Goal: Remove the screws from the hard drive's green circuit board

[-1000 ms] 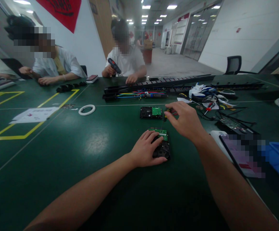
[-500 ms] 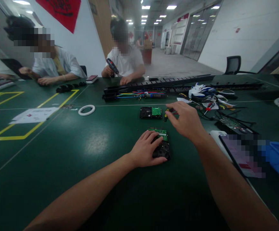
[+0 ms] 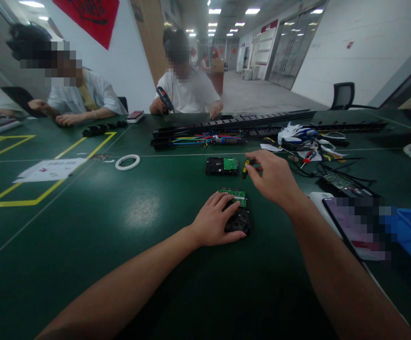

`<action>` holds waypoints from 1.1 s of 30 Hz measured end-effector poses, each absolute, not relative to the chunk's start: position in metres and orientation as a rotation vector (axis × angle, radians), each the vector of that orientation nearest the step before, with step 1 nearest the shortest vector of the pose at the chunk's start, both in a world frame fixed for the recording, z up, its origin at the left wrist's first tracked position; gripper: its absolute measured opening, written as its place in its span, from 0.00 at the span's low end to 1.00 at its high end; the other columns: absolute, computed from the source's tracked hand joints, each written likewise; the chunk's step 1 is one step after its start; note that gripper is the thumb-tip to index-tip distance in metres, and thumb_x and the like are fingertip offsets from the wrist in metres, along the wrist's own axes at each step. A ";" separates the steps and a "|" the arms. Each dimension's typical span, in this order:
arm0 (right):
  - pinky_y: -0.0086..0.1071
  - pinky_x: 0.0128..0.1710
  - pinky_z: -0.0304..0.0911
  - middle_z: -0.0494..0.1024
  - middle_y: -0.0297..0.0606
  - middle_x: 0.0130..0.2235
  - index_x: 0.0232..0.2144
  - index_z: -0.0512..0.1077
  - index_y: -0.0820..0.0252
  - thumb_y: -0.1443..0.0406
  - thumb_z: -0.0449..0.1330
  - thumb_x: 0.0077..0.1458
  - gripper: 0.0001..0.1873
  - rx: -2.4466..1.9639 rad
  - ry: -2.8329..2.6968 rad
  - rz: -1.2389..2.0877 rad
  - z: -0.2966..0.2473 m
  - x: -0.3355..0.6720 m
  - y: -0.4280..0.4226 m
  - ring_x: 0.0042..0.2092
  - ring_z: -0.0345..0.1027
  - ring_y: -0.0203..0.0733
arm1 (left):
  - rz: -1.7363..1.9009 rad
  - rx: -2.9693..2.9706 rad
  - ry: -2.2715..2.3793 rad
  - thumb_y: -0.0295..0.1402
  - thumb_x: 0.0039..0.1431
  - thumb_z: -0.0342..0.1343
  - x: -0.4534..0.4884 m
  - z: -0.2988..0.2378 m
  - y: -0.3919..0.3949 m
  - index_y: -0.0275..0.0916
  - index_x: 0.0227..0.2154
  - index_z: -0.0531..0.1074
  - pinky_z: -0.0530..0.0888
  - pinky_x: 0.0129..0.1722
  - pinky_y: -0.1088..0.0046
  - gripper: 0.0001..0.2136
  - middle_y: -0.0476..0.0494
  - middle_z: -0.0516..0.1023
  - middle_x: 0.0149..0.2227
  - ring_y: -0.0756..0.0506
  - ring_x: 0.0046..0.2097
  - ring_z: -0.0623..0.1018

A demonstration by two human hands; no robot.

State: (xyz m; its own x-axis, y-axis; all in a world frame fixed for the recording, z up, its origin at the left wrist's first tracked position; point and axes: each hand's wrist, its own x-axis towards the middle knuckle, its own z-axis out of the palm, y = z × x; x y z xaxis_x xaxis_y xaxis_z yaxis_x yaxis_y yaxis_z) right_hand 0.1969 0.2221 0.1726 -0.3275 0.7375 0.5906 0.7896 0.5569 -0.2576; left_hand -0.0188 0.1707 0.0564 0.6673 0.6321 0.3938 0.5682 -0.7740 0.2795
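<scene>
While the left hand (image 3: 216, 218) lies with fingers apart across one drive (image 3: 242, 221) on the green table (image 3: 85, 226), the right hand (image 3: 271, 175) is clamped on one screwdriver (image 3: 245, 170), black and yellow, above the drive's far end (tip contact cannot be confirmed). Just beyond lies a second drive (image 3: 214, 165), one green board (image 3: 230, 164) showing. One white ring (image 3: 117, 163) lies well to its left. Farther off, across the table, one person (image 3: 193, 94) holds one power driver (image 3: 164, 98).

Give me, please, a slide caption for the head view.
Left hand rests on a black rectangular device with a green circuit board; right hand holds a yellow-black screwdriver pointing down.
</scene>
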 end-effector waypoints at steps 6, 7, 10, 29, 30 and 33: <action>0.50 0.54 0.71 0.81 0.51 0.51 0.52 0.75 0.62 0.67 0.59 0.65 0.14 -1.234 -2.146 -0.100 0.174 0.197 0.222 0.51 0.77 0.56 | 0.720 2.761 0.993 0.66 0.62 0.55 -0.019 0.056 0.171 0.40 0.68 0.65 0.61 0.71 0.41 0.42 0.31 0.68 0.65 0.28 0.67 0.67; 0.50 0.54 0.71 0.81 0.51 0.51 0.52 0.75 0.62 0.67 0.59 0.65 0.14 -1.236 -2.149 -0.094 0.174 0.197 0.222 0.50 0.77 0.55 | 0.717 2.765 0.993 0.66 0.62 0.55 -0.019 0.056 0.171 0.40 0.68 0.65 0.61 0.71 0.41 0.42 0.31 0.68 0.65 0.28 0.67 0.67; 0.48 0.52 0.71 0.81 0.50 0.50 0.51 0.75 0.61 0.68 0.60 0.64 0.13 -1.257 -2.149 -0.070 0.176 0.196 0.221 0.49 0.76 0.55 | 0.715 2.762 0.996 0.66 0.62 0.55 -0.019 0.055 0.171 0.40 0.68 0.65 0.61 0.71 0.41 0.42 0.31 0.68 0.65 0.28 0.67 0.66; 0.43 0.46 0.66 0.81 0.44 0.43 0.44 0.71 0.56 0.62 0.59 0.66 0.06 -1.264 -2.137 -0.043 0.173 0.195 0.222 0.43 0.75 0.51 | 0.715 2.752 1.004 0.66 0.61 0.55 -0.019 0.056 0.171 0.41 0.68 0.65 0.60 0.71 0.40 0.42 0.31 0.68 0.65 0.28 0.68 0.66; 0.43 0.46 0.66 0.81 0.44 0.44 0.44 0.70 0.55 0.61 0.58 0.66 0.07 -1.264 -2.142 -0.037 0.173 0.194 0.222 0.43 0.75 0.51 | 0.714 2.751 1.003 0.66 0.61 0.55 -0.019 0.056 0.171 0.41 0.68 0.65 0.60 0.71 0.40 0.42 0.31 0.68 0.65 0.28 0.68 0.66; 0.45 0.47 0.67 0.81 0.46 0.45 0.45 0.70 0.55 0.61 0.57 0.66 0.08 -1.268 -2.151 -0.022 0.172 0.193 0.222 0.44 0.75 0.52 | 0.717 2.743 0.999 0.65 0.61 0.55 -0.019 0.056 0.171 0.42 0.68 0.64 0.60 0.71 0.39 0.41 0.32 0.68 0.66 0.28 0.68 0.66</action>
State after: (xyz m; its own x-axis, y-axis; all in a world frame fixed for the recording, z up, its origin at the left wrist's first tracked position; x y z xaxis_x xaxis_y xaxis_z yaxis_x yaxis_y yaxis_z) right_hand 0.1928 0.2217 0.1722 -0.3350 0.7818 0.5259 0.7925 0.5357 -0.2915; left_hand -0.0186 0.1713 0.0558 0.6669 0.6360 0.3884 0.5713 -0.7709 0.2816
